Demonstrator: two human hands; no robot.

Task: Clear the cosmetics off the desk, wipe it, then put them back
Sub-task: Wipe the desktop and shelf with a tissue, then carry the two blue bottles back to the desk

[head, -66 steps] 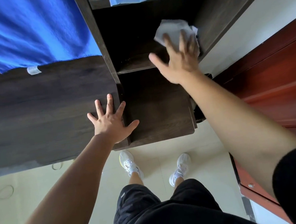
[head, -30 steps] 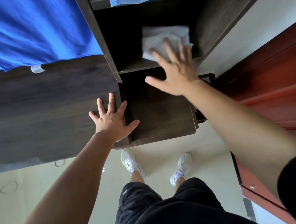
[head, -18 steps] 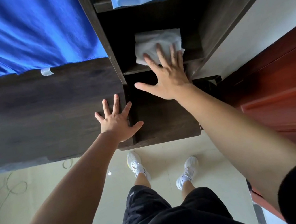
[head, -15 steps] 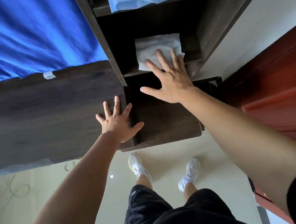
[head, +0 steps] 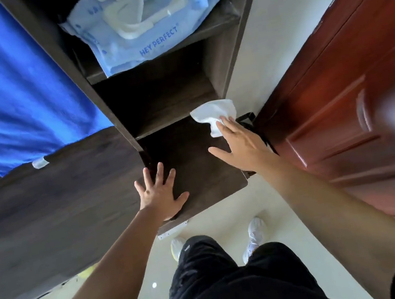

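A dark wooden desk fills the left; a small side ledge of the same wood sits beside it under a shelf unit. My right hand presses a crumpled white wipe flat-fingered against the ledge's far right corner. My left hand rests flat with fingers spread on the ledge's near left part. No cosmetics are in view.
A light blue pack of wet wipes, its lid open, lies on the upper shelf. A blue cloth hangs behind the desk. A red-brown door stands close on the right. Pale floor tiles and my white shoes lie below.
My right hand has drawn the wipe out of the lower shelf compartment onto the ledge's right corner. My left hand has shifted right onto the ledge. The view has tilted up, showing the wipes pack.
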